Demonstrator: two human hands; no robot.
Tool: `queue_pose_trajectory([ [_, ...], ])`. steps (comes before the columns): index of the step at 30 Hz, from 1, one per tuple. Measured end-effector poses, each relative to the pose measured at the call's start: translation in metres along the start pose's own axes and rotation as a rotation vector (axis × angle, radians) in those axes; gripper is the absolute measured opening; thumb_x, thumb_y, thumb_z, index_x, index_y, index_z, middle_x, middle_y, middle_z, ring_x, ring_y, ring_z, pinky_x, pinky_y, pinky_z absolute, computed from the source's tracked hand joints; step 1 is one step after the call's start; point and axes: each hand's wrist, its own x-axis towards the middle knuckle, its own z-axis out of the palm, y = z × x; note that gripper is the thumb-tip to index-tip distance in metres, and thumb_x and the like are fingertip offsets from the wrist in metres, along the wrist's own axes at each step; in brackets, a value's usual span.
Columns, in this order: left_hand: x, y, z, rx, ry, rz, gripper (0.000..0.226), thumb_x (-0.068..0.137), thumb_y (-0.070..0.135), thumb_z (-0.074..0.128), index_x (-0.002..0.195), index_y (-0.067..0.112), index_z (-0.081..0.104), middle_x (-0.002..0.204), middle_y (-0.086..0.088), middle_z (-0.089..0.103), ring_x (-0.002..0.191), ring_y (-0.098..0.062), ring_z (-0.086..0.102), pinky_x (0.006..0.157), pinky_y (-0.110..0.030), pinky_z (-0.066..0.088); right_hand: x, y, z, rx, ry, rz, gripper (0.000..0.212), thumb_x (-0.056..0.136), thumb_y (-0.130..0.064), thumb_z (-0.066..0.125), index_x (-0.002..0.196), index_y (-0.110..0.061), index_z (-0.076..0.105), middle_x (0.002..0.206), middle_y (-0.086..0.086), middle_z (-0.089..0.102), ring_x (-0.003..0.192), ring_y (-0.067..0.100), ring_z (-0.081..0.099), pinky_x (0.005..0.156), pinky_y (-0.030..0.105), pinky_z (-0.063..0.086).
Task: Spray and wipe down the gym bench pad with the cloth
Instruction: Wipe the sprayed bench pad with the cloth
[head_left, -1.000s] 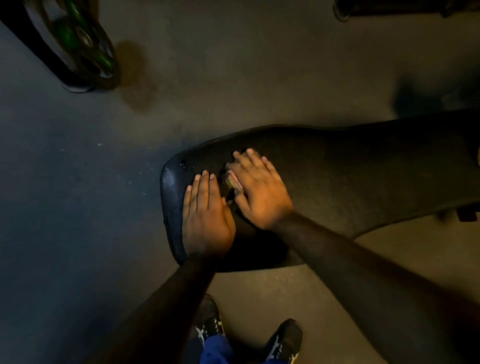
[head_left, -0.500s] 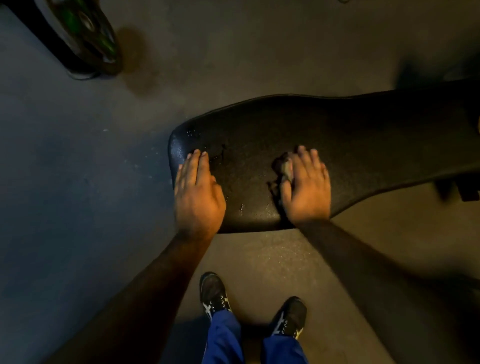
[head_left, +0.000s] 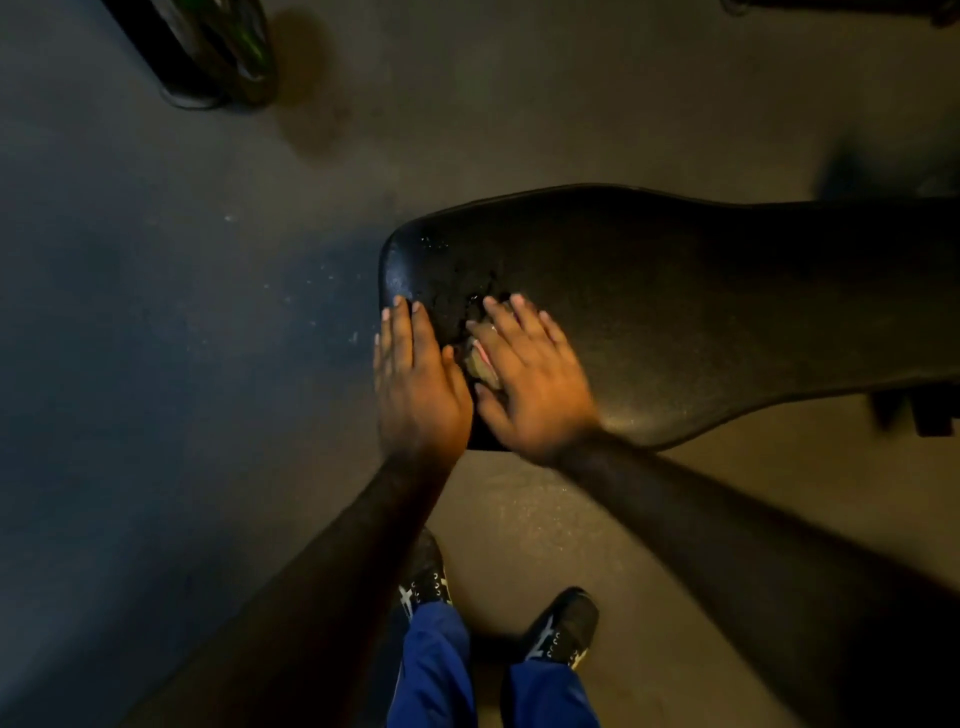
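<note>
The black gym bench pad (head_left: 701, 312) stretches from the centre of the view to the right edge, with wet droplets near its left end. My left hand (head_left: 415, 384) lies flat on the pad's left end, fingers together, holding nothing. My right hand (head_left: 530, 384) presses flat on a small crumpled cloth (head_left: 480, 364) on the pad, right beside my left hand. Only a bit of the cloth shows under the fingers. No spray bottle is in view.
A stack of weight plates with green marks (head_left: 218, 57) stands on the dark floor at the top left. My two shoes (head_left: 561, 629) and blue trousers (head_left: 436, 670) are below the pad. A dark bench support (head_left: 930, 415) sits at the right edge.
My right hand has slid the cloth back left along the pad until it is next to my left hand. My left hand has stayed on the pad's left end.
</note>
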Motion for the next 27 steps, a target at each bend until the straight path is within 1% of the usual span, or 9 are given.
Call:
queue_pose_trajectory([
  [2, 0.001, -0.005, 0.003, 0.014, 0.01, 0.016, 0.057, 0.102, 0.027, 0.035, 0.153, 0.006, 0.022, 0.162, -0.013, 0.018, 0.15, -0.026, 0.01, 0.121, -0.039, 0.01, 0.017, 0.027, -0.01, -0.035, 0.046, -0.064, 0.063, 0.096, -0.044, 0.04, 0.152, -0.016, 0.04, 0.164, 0.011, 0.03, 0.154, 0.03, 0.019, 0.123, 0.056, 0.019],
  [5, 0.002, -0.01, 0.008, -0.002, 0.053, 0.024, 0.057, 0.1, 0.03, 0.032, 0.152, 0.006, 0.026, 0.16, -0.014, 0.021, 0.15, -0.026, 0.013, 0.121, -0.039, 0.011, 0.06, 0.032, -0.014, 0.012, 0.182, 0.456, 0.062, 0.099, -0.044, 0.038, 0.155, -0.017, 0.034, 0.166, 0.009, 0.024, 0.155, 0.03, 0.012, 0.125, 0.052, 0.014],
  [9, -0.003, -0.011, 0.011, -0.076, 0.106, 0.044, 0.055, 0.102, 0.029, 0.033, 0.151, 0.004, 0.03, 0.16, -0.014, 0.024, 0.15, -0.026, 0.015, 0.121, -0.045, 0.017, 0.072, 0.026, -0.019, -0.047, -0.023, -0.085, 0.061, 0.099, -0.043, 0.039, 0.154, -0.019, 0.036, 0.165, 0.007, 0.027, 0.155, 0.027, 0.015, 0.125, 0.049, 0.014],
  [10, -0.003, -0.011, 0.011, -0.094, 0.125, 0.049, 0.054, 0.102, 0.029, 0.034, 0.151, 0.004, 0.031, 0.16, -0.013, 0.025, 0.15, -0.025, 0.015, 0.121, -0.046, 0.018, 0.08, 0.039, -0.027, -0.073, -0.019, -0.116, 0.061, 0.098, -0.043, 0.039, 0.153, -0.018, 0.038, 0.164, 0.008, 0.03, 0.154, 0.028, 0.018, 0.125, 0.049, 0.015],
  [13, -0.003, -0.013, 0.014, -0.12, 0.161, 0.05, 0.054, 0.102, 0.03, 0.035, 0.15, 0.005, 0.033, 0.159, -0.012, 0.026, 0.15, -0.022, 0.015, 0.121, -0.045, 0.019, 0.116, 0.036, -0.028, -0.037, 0.115, 0.302, 0.06, 0.097, -0.039, 0.038, 0.152, -0.016, 0.04, 0.164, 0.01, 0.03, 0.154, 0.031, 0.018, 0.125, 0.05, 0.015],
  [18, -0.004, -0.013, 0.012, -0.118, 0.121, 0.03, 0.055, 0.102, 0.03, 0.036, 0.152, 0.009, 0.028, 0.161, -0.009, 0.023, 0.151, -0.018, 0.011, 0.121, -0.041, 0.017, 0.131, 0.002, -0.019, -0.065, -0.061, -0.23, 0.059, 0.094, -0.039, 0.036, 0.147, -0.016, 0.048, 0.159, 0.01, 0.04, 0.151, 0.03, 0.027, 0.124, 0.047, 0.02],
  [22, -0.004, -0.012, 0.012, -0.084, 0.112, -0.009, 0.056, 0.102, 0.03, 0.035, 0.153, 0.01, 0.024, 0.162, -0.007, 0.02, 0.151, -0.015, 0.007, 0.122, -0.037, 0.014, 0.16, -0.004, -0.026, 0.0, 0.064, 0.237, 0.053, 0.093, -0.036, 0.043, 0.142, -0.019, 0.053, 0.155, 0.009, 0.046, 0.151, 0.032, 0.027, 0.122, 0.05, 0.023],
  [25, -0.005, -0.008, 0.011, -0.074, 0.114, -0.077, 0.056, 0.103, 0.035, 0.031, 0.154, 0.012, 0.022, 0.162, -0.006, 0.016, 0.151, -0.014, 0.005, 0.12, -0.033, 0.01, 0.15, -0.018, -0.02, -0.042, -0.122, -0.225, 0.055, 0.093, -0.037, 0.044, 0.146, -0.024, 0.048, 0.159, 0.004, 0.039, 0.153, 0.028, 0.022, 0.123, 0.049, 0.017],
  [27, -0.006, -0.007, 0.01, -0.036, 0.123, -0.09, 0.056, 0.103, 0.035, 0.03, 0.153, 0.01, 0.022, 0.162, -0.008, 0.018, 0.149, -0.015, 0.005, 0.119, -0.033, 0.012, 0.16, 0.001, -0.033, -0.073, -0.199, -0.374, 0.057, 0.092, -0.038, 0.043, 0.148, -0.026, 0.045, 0.16, 0.004, 0.038, 0.153, 0.028, 0.022, 0.122, 0.047, 0.017],
])
